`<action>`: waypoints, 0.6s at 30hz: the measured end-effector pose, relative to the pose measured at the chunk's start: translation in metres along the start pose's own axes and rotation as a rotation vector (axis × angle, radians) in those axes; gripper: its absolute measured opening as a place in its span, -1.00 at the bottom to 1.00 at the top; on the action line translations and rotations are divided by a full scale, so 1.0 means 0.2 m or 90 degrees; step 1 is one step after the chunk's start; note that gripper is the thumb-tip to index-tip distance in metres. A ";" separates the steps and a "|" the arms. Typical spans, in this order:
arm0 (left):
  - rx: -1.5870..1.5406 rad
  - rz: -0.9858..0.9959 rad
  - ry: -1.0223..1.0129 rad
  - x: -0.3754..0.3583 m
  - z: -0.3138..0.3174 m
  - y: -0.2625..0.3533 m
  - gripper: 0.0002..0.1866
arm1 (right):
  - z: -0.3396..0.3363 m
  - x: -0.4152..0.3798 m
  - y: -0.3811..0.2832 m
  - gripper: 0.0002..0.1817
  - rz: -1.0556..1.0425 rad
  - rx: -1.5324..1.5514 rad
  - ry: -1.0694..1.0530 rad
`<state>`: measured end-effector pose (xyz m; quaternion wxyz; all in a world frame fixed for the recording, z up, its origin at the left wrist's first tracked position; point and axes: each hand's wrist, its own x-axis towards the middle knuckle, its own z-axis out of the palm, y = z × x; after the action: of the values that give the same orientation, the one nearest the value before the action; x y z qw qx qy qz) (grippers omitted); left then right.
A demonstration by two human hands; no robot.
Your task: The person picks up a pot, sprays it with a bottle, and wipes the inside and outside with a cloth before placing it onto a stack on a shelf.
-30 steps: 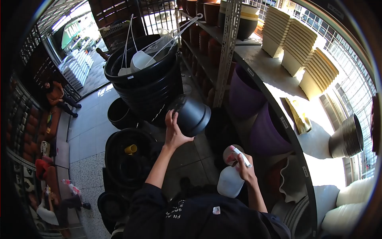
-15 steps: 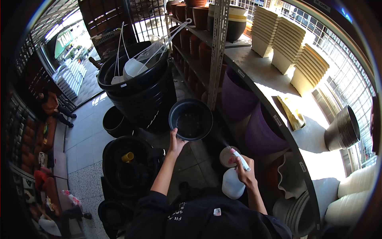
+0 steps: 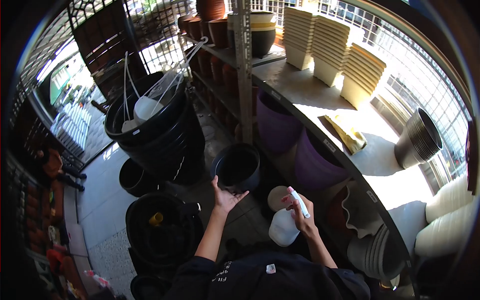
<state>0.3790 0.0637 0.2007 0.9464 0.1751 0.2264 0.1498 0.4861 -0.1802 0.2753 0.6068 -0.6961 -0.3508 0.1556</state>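
A round black plant pot (image 3: pixel 237 167) stands in front of me, its opening facing up toward me. My left hand (image 3: pixel 227 200) is at the near side of this pot, palm up, thumb and fingers spread apart, fingertips right at its lower wall. In my right hand (image 3: pixel 306 217) is a white spray bottle (image 3: pixel 285 229) with a white and pink trigger head, gripped around its neck. Behind the bottle, a pale round thing (image 3: pixel 280 198) shows low down.
Large black pots (image 3: pixel 155 145) are stacked at left, with white hanging pots inside. A black tub (image 3: pixel 162 225) holds a small yellow pot (image 3: pixel 156 219). Purple pots (image 3: pixel 320 160) sit under the right shelf (image 3: pixel 370 155), which bears stacked cream planters (image 3: pixel 332 50). A person (image 3: pixel 55 165) sits far left.
My left hand has opened from its grip on the black pot's rim, and the pot is now farther from me. The spray mist is gone. The view has shifted slightly.
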 end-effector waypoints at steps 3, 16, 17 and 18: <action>0.106 0.000 0.061 0.09 -0.11 -0.04 -0.01 | -0.03 0.02 -0.06 -0.26 0.020 0.073 0.027; 0.249 0.017 -0.011 0.29 0.05 -0.08 -0.04 | -0.34 0.67 -0.56 -0.27 -0.214 0.143 0.334; 0.256 0.032 0.003 0.26 0.09 -0.09 -0.05 | -0.38 0.78 -0.60 -0.24 -0.274 0.160 0.352; 0.263 0.047 0.017 0.26 0.12 -0.09 -0.05 | -0.41 0.84 -0.69 -0.23 -0.263 0.158 0.369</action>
<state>0.4378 0.0595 0.1945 0.8813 0.3714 0.2583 0.1368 0.6159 -0.1233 0.4602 0.7794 -0.5467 -0.2759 -0.1323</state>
